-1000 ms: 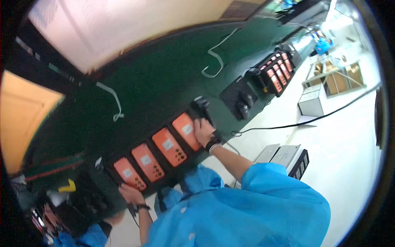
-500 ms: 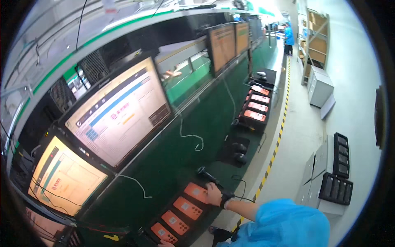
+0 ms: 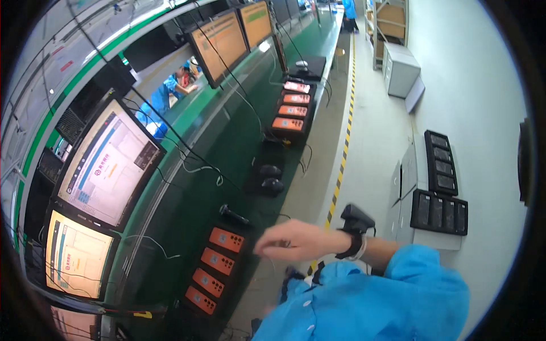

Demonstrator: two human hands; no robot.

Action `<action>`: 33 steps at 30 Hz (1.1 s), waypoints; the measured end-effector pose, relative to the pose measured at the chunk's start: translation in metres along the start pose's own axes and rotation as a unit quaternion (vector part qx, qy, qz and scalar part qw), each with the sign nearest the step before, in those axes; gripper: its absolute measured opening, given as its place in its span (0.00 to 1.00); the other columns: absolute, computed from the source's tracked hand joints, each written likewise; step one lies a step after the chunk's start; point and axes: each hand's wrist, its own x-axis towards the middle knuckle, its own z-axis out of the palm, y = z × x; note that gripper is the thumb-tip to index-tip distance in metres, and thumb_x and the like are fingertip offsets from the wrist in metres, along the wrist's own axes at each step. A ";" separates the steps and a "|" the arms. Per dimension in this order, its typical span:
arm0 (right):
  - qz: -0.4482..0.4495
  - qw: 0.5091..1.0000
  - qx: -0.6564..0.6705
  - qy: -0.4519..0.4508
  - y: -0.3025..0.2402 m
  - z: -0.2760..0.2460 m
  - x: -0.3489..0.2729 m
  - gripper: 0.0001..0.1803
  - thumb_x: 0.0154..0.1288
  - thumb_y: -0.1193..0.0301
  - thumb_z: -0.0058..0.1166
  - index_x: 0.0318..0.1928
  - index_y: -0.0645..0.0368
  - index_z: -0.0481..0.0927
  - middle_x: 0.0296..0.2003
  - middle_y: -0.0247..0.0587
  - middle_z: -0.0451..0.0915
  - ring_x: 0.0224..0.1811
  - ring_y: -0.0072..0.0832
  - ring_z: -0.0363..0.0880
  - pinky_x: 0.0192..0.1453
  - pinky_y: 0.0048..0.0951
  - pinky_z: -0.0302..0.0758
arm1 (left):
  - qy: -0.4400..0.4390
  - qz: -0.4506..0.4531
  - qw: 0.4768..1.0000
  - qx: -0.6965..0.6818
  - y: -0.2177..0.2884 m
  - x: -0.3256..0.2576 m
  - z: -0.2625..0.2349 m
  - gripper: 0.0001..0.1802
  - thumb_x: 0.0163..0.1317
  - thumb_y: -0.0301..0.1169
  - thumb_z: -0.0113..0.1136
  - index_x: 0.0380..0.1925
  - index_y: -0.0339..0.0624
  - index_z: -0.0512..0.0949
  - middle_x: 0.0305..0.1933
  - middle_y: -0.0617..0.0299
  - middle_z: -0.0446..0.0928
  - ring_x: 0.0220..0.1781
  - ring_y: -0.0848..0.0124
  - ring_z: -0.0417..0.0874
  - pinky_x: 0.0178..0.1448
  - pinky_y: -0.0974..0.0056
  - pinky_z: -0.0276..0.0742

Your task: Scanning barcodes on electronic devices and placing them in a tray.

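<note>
**Reaching across to the row of orange devices**

Scanning from the left, we see two lit screens (image 3: 105, 165) stacked on the upright frame of the long green bench (image 3: 227, 131), with thin cables (image 3: 193, 167) trailing down from them. Just right of the screens, a row of four orange devices (image 3: 215, 269) lies in a black tray at the bench's near edge, each face up with a small pale window, and a black handheld scanner (image 3: 233, 215) rests just beyond the top one.

Our right hand (image 3: 298, 240) hangs in the air just right of that row, level with the uppermost device and not touching it. The forearm comes in from the right, held roughly level, with a dark wristband and a small black unit (image 3: 355, 219) strapped at the wrist and a blue sleeve (image 3: 409, 267) behind. The fingers are loosely curled and close together, pointing toward the tray, and they hold nothing. Our left hand is out of sight.

We judge this to be the approach step: the hand is between things, near the top device yet short of contact. Any next move calls for closing the small gap leftward and lowering the fingertips onto one face without nudging its neighbours, which sit close together.

Further right, a yellow-and-black floor stripe (image 3: 341, 165) runs along the aisle, and black trays (image 3: 439, 199) sit on grey cabinets (image 3: 406, 176).
</note>
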 end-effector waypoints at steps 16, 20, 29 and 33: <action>-0.204 0.974 -0.098 0.019 -0.074 -0.199 0.093 0.06 0.46 0.75 0.53 0.17 0.58 0.73 0.16 0.44 0.68 0.19 0.41 0.67 0.22 0.36 0.65 | -0.263 0.005 0.963 0.064 0.147 0.210 0.037 0.24 0.69 0.43 0.46 0.48 0.30 0.73 0.51 0.39 0.73 0.52 0.46 0.76 0.55 0.48 0.71; -0.174 0.980 -0.093 0.016 -0.048 -0.263 0.108 0.06 0.48 0.77 0.51 0.18 0.58 0.73 0.17 0.42 0.71 0.20 0.39 0.69 0.23 0.35 0.67 | -0.275 0.009 0.959 0.066 0.163 0.269 0.064 0.23 0.69 0.42 0.47 0.46 0.30 0.75 0.48 0.39 0.76 0.51 0.46 0.78 0.53 0.49 0.72; -0.041 0.998 0.026 -0.027 0.054 -0.443 0.116 0.08 0.53 0.80 0.45 0.20 0.57 0.74 0.19 0.36 0.76 0.22 0.36 0.76 0.26 0.33 0.72 | -0.269 -0.027 0.962 0.037 0.368 0.384 0.113 0.22 0.63 0.43 0.52 0.44 0.34 0.80 0.47 0.44 0.81 0.50 0.52 0.82 0.52 0.54 0.76; 0.241 0.970 -0.014 -0.004 0.192 -0.566 0.133 0.08 0.51 0.80 0.41 0.24 0.65 0.76 0.19 0.38 0.77 0.23 0.25 0.76 0.27 0.27 0.72 | -0.152 -0.076 0.984 0.049 0.470 0.398 0.129 0.20 0.62 0.41 0.52 0.40 0.34 0.81 0.38 0.47 0.83 0.42 0.56 0.85 0.47 0.56 0.77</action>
